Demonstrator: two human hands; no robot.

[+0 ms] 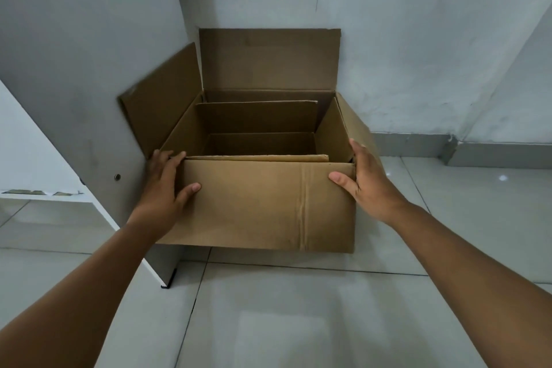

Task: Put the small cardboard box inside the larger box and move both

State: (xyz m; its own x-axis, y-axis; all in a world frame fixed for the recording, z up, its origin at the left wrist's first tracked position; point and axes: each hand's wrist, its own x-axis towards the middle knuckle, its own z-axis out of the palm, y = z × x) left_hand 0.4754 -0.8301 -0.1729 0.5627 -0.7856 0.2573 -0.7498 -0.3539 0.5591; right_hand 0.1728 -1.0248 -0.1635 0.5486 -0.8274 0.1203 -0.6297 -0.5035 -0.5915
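Observation:
The larger cardboard box [268, 206] stands on the tiled floor in a corner, its top flaps open and leaning against the walls. Inside it sits the small cardboard box [257, 118], also open, its back flap upright and its inside dark. My left hand [167, 185] grips the larger box's front left corner, thumb on the front face and fingers over the rim. My right hand [364, 182] clasps the front right corner, thumb on the front face and fingers along the right side.
A grey wall panel [74, 69] rises close on the left, with a white shelf unit [38, 182] beside it. The back wall [418, 39] stands right behind the box. Grey floor tiles [298, 323] stretch toward me and to the right.

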